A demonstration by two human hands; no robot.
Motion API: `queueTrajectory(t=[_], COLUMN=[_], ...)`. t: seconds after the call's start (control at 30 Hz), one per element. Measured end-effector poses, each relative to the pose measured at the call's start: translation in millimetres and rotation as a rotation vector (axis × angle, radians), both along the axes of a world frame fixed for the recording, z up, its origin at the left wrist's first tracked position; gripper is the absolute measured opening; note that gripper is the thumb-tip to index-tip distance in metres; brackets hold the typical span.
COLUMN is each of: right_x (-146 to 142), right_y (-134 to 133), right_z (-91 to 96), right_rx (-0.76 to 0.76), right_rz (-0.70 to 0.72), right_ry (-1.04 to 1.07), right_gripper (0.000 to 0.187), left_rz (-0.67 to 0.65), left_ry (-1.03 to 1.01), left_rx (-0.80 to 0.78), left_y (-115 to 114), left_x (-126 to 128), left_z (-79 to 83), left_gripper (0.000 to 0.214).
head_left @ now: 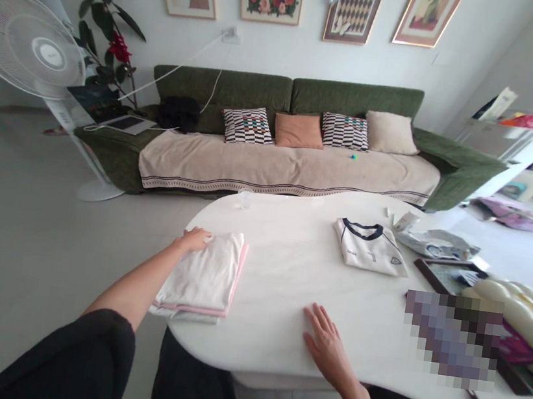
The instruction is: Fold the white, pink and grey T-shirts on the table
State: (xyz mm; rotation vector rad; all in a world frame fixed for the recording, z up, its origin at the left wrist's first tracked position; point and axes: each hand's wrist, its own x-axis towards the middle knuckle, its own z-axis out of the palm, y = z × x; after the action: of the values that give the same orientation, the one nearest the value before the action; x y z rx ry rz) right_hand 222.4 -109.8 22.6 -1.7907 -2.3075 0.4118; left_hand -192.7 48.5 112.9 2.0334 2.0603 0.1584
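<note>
My left hand rests at the upper left corner of a stack of folded clothes, its fingers laid on the cloth. On top of the stack is a white folded garment, with a pink folded garment showing at its right and lower edges and pale cloth beneath. The pile lies at the table's left end, its lower left corner past the edge. Lying on the white table with fingers stretched out, my right hand holds nothing. Beyond it lies a folded white T-shirt with a navy collar.
To the right are a silver plastic package, a dark-framed tray, a puffy cream-coloured item and a blurred-out patch. A small clear cup stands at the far edge. Behind are a green sofa and a white fan.
</note>
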Motion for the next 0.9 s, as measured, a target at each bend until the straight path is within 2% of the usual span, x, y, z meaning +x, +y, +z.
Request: queueTrajectory(t=[0.17,0.33,0.43,0.53,0.6,0.67,0.73,0.8,0.9], right_x=[-0.7,5.1,3.1,-19.6,-49.4,-84.6,-114.3,-128.7,-117.7], right_y=[-4.0,-4.5,-3.9,-7.5,-13.7,-20.7,-25.3,-25.6,-23.0], right_z=[-0.4,-6.7,-0.3,27.4,53.9,78.3,95.3,106.4,127.2], right_rx=[-0.009,0.025,0.023,0.02,0.054,0.103,0.127,0.103,0.025], right_rz=[0.019,0.018,0.009,0.038,0.189,0.431,0.698,0.872,0.891], right_ry=[0.019,0.009,-0.006,0.034,0.113,0.171,0.198,0.216,0.275], right_gripper=[0.052,0.051,0.05,0.059,0.074,0.079,0.055,0.027,0.011], left_rz=[-0.073,-0.148,-0.34,-0.645,-0.775,-0.867,-0.913,-0.908,-0.808], left_ry=[0.152,0.219,0.209,0.105,0.0,-0.039,-0.033,-0.048,-0.213], left_rx=[0.034,0.09,0.168,0.15,0.054,-0.01,-0.048,-0.09,-0.165], left_y=[-7.1,-26.9,-61.1,-117.4,-158.8,-193.5,-215.5,-224.7,-227.5], left_x=[1.3,3.5,19.0,49.2,72.9,94.2,109.0,115.0,107.0], left_z=[5.2,31.2,52.1,66.5,70.1,71.9,76.4,86.7,109.1], left_gripper=[0.017,0.02,0.02,0.017,0.019,0.02,0.021,0.02,0.015])
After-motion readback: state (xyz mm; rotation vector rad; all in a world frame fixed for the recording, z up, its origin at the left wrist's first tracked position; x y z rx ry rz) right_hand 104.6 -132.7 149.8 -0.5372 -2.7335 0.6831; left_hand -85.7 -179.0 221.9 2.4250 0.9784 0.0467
